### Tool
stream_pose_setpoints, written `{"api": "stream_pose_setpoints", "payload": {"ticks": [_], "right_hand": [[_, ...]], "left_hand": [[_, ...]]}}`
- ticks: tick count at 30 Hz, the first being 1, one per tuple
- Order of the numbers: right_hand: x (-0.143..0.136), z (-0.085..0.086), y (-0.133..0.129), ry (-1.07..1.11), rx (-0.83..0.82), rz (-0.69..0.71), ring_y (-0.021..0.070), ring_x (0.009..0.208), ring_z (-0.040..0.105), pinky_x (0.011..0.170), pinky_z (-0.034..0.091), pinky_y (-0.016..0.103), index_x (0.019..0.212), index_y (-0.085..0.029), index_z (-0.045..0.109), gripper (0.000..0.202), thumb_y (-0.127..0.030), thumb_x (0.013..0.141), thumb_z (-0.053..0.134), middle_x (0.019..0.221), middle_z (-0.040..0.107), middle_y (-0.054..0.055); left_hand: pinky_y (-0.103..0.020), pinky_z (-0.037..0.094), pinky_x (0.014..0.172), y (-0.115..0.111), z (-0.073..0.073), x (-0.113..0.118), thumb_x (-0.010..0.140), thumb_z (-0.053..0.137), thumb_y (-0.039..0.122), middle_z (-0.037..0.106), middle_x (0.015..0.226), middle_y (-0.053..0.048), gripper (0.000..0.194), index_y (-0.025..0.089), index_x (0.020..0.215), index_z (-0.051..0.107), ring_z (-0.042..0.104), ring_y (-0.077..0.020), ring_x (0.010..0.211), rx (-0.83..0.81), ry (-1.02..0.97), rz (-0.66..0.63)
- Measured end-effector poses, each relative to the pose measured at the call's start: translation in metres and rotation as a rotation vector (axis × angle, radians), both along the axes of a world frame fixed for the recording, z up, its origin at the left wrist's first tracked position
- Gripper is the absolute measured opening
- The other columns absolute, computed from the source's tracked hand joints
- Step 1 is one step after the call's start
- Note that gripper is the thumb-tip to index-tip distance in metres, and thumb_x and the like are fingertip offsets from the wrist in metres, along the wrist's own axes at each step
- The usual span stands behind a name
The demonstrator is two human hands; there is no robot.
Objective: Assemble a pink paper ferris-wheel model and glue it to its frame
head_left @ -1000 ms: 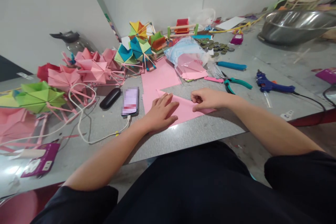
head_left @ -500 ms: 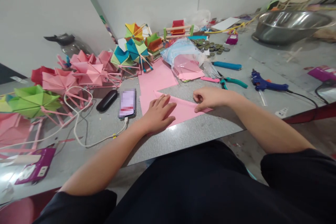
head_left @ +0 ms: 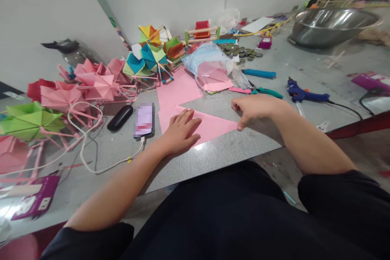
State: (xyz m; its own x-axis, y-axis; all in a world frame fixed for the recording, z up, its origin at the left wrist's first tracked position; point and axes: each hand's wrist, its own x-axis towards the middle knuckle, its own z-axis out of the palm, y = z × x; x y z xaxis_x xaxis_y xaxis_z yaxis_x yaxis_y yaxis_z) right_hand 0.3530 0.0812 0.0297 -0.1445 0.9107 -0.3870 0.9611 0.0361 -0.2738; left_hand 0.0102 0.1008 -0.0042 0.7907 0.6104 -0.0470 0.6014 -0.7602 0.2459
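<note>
A sheet of pink paper (head_left: 215,126), folded to a point at its right end, lies near the table's front edge. My left hand (head_left: 183,132) rests flat on its left part with fingers spread. At the pointed right tip, my right hand (head_left: 258,109) touches the paper with its thumb; the index finger is curled and apart from the thumb, and the other fingers are partly hidden. More pink paper (head_left: 179,87) lies flat just behind. A phone (head_left: 144,120) with a white cable plugged in lies left of my left hand.
Folded paper models (head_left: 100,85) crowd the left side, near a black case (head_left: 120,118). Behind the sheet are a plastic bag (head_left: 210,63), pliers (head_left: 268,92) and a blue-handled tool (head_left: 260,73). A glue gun (head_left: 306,92) and a metal basin (head_left: 332,28) stand right.
My right hand has slid right along the folded edge to the paper's tip, its thumb and index finger now farther apart. The left hand stays on the paper. The view has shifted slightly.
</note>
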Motion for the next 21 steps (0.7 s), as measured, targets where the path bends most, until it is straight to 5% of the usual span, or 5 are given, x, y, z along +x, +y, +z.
{"api": "stream_pose_setpoints", "payload": {"ticks": [8,13,21], "right_hand": [[0.018,0.001,0.01,0.384,-0.043,0.148,0.0196,0.075,0.052,0.067,0.036,0.034,0.094,-0.025,0.057,0.054,-0.063,0.069,0.087,0.083,0.057,0.0],[-0.01,-0.006,0.009,0.33,0.136,0.106,0.0197,0.075,0.052,0.068,0.035,0.034,0.085,-0.025,0.054,0.04,-0.053,0.079,0.081,0.083,0.061,0.001],[-0.026,-0.013,0.007,0.292,0.076,0.149,0.0189,0.073,0.052,0.067,0.031,0.035,0.083,-0.025,0.054,0.038,-0.051,0.077,0.082,0.08,0.062,0.0]], "left_hand": [[-0.069,0.021,0.134,0.0,-0.002,0.0,0.104,0.058,0.044,0.03,0.182,-0.018,0.056,0.025,0.156,0.055,0.02,-0.0418,0.171,-0.004,-0.044,-0.005],[-0.068,0.021,0.134,0.0,0.001,0.0,0.103,0.058,0.045,0.028,0.182,-0.021,0.06,0.022,0.159,0.054,0.018,-0.042,0.171,-0.008,-0.01,0.0],[-0.069,0.021,0.133,0.001,0.0,0.0,0.103,0.057,0.044,0.028,0.183,-0.018,0.057,0.025,0.157,0.054,0.018,-0.0424,0.171,-0.018,-0.037,-0.013]]}}
